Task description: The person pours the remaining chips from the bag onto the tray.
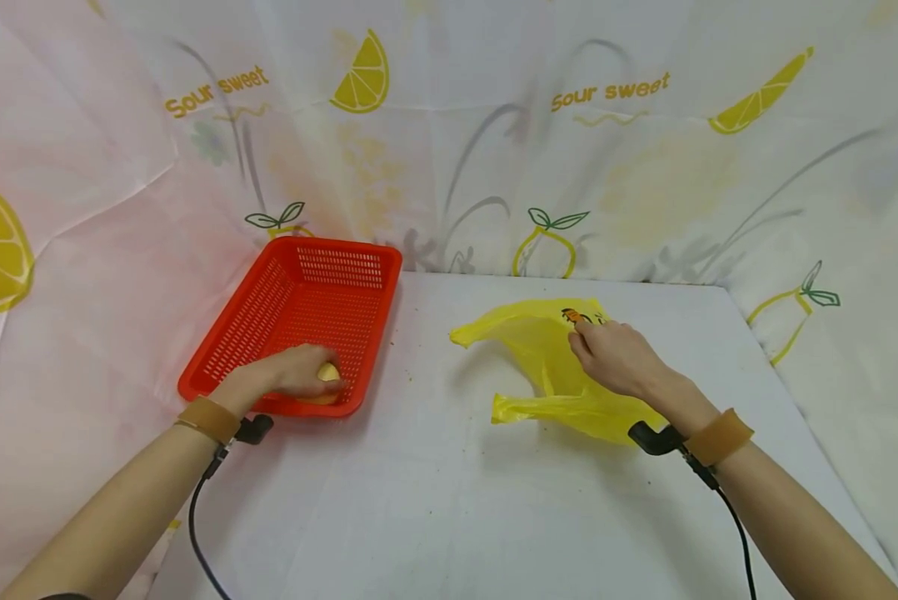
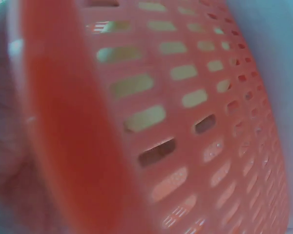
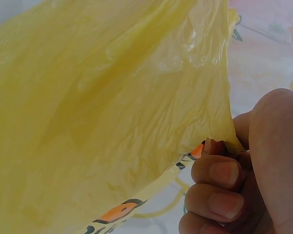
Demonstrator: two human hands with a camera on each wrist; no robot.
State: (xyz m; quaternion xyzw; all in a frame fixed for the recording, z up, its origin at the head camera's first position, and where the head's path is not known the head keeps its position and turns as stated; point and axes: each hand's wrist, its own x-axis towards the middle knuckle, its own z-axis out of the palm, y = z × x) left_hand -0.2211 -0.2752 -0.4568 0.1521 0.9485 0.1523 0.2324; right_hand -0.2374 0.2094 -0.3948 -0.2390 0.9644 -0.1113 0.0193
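My left hand point(image 1: 299, 369) reaches over the near rim into a red plastic basket point(image 1: 269, 329), its fingers curled round a pale yellow, rounded thing point(image 1: 328, 372) low in the near corner. Most of that thing is hidden by the hand, and its kind I cannot tell. Through the slots of the basket wall point(image 2: 185, 144), the left wrist view shows yellow patches of it. On the right, my right hand point(image 1: 617, 354) pinches the edge of a yellow plastic bag point(image 1: 606, 417). The right wrist view shows the bag point(image 3: 112, 92) stretched upward from the curled fingers point(image 3: 224, 204), its mouth spread toward the basket.
The white table point(image 1: 389, 508) bears a few small dark specks. A fruit-printed curtain point(image 1: 449, 158) hangs behind it and along the sides. Each wrist wears a brown strap with a small black camera, and a cable point(image 1: 197, 533) trails from the left one.
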